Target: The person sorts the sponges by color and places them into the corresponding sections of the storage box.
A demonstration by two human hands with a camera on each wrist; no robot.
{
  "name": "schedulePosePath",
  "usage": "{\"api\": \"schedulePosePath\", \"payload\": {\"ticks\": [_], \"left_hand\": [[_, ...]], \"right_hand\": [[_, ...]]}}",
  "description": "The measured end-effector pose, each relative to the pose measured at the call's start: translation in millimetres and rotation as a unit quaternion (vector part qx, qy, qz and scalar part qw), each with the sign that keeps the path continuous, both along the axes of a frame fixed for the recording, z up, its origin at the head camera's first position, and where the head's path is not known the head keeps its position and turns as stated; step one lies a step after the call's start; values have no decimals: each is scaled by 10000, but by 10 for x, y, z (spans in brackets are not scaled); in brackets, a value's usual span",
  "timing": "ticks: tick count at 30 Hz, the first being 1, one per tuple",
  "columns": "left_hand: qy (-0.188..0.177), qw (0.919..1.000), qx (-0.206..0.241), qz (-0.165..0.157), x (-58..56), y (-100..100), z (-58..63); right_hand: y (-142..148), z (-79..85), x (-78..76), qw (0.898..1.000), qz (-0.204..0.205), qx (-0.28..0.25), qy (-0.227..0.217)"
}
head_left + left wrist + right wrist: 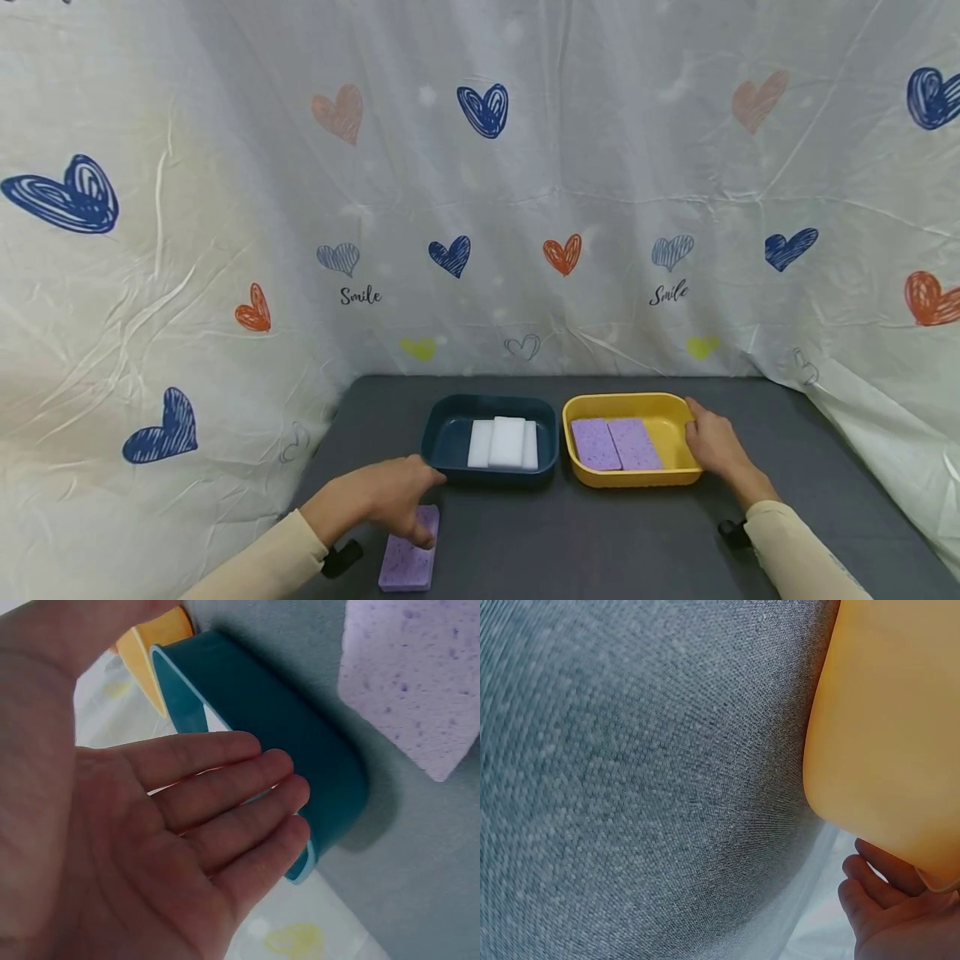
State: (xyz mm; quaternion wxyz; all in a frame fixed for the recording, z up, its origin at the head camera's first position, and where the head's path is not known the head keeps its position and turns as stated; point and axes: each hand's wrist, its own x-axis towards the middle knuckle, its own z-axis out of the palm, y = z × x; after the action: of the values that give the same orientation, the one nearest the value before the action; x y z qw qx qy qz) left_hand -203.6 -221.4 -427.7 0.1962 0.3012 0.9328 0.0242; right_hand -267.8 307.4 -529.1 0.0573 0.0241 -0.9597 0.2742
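Observation:
My left hand [397,493] reaches over a purple sponge [407,567] on the table, beside the near left corner of a dark teal tray [491,477]. Its fingers are straight and close together in the left wrist view, overlapping the tray's side; nothing is in the palm. The tray holds three white sponge blocks [507,442]. At the right end of a yellow tray [637,478], my right hand [712,437] holds the rim, with fingers [866,881] along the outside in the right wrist view. Two purple sponges [615,443] lie side by side in the yellow tray.
Both trays stand near the back of the dark grey table [540,542], with a narrow gap between them. A white curtain [480,183] printed with hearts hangs behind the table and along its sides.

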Motion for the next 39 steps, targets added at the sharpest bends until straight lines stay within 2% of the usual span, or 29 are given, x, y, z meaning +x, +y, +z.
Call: {"api": "schedulePosePath", "payload": {"ticks": [5, 13, 18, 25, 35, 39], "left_hand": [[-78, 9997, -126, 214, 47, -18, -40], [324, 9970, -663, 234, 129, -2, -252], [436, 9940, -924, 382, 158, 25, -335], [451, 9916, -1112, 485, 193, 48, -380], [672, 9894, -1239, 347, 261, 78, -450], [645, 9891, -1266, 384, 259, 91, -472]], "right_hand": [[5, 6, 1, 10000, -33, 15, -64], [-3, 0, -4, 10000, -28, 15, -44], [-8, 0, -7, 10000, -24, -9, -41], [3, -3, -8, 10000, -19, -12, -50], [5, 4, 0, 10000, -35, -22, -64], [1, 4, -5, 10000, -39, -37, -76]]}}
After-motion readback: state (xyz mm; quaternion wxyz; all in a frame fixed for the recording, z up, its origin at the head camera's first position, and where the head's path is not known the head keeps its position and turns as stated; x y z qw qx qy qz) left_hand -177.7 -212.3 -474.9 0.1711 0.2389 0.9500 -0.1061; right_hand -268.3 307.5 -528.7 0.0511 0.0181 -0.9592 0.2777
